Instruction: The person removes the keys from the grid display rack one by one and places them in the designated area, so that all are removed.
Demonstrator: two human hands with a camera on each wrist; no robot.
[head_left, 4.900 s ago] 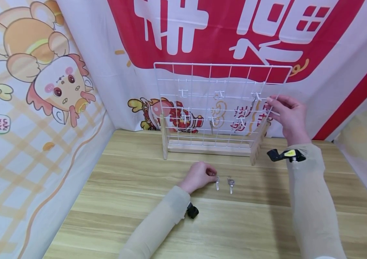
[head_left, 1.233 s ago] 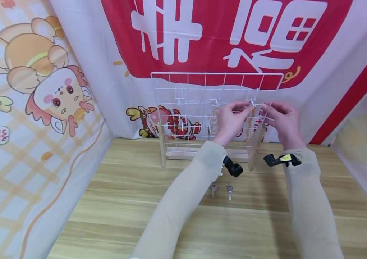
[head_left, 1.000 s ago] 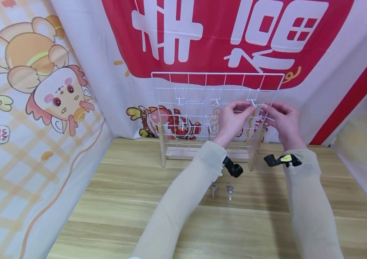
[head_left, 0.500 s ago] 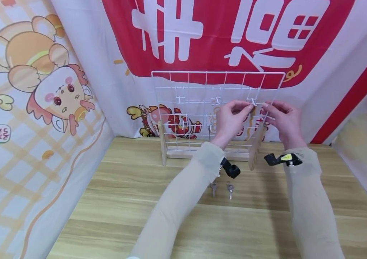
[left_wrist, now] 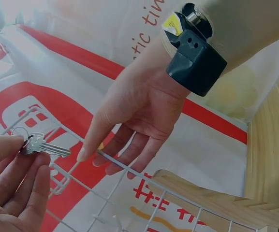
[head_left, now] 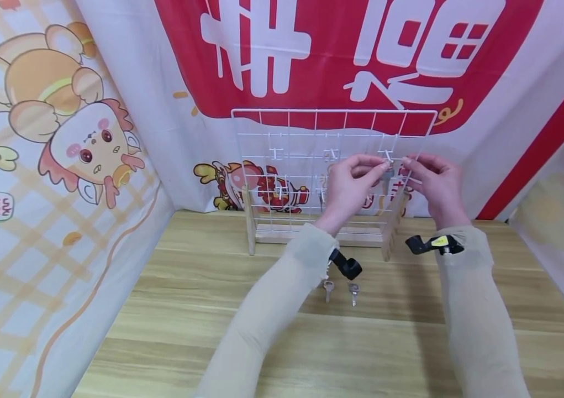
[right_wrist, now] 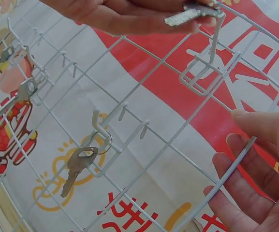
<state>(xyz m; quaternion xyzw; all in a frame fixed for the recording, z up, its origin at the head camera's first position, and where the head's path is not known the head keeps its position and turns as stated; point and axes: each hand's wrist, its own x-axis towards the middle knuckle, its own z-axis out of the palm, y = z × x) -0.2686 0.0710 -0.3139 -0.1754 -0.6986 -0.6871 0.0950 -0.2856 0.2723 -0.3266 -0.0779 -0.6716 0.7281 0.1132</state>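
Note:
My left hand (head_left: 348, 188) pinches a ring with a silver key (left_wrist: 45, 146) between thumb and finger, right at the tip of the upper right white hook (right_wrist: 216, 41). My right hand (head_left: 436, 185) holds the right edge of the white wire grid (head_left: 315, 111), thumb in front and fingers curled at the frame wire. In the right wrist view one key (right_wrist: 79, 166) hangs by its ring from a lower hook (right_wrist: 98, 121), and another key (right_wrist: 21, 96) hangs farther left. Whether the pinched ring sits round the hook, I cannot tell.
Two keys lie on the wooden table (head_left: 202, 309), a left one (head_left: 328, 289) and a right one (head_left: 354, 294), below my left wrist. Wooden feet (head_left: 249, 221) carry the grid. A printed cloth (head_left: 187, 55) hangs behind it.
Since the oldest frame, my left hand has risen from the table keys to the upper right hook. Lately its wrist has shifted slightly left and down; the right hand keeps its hold.

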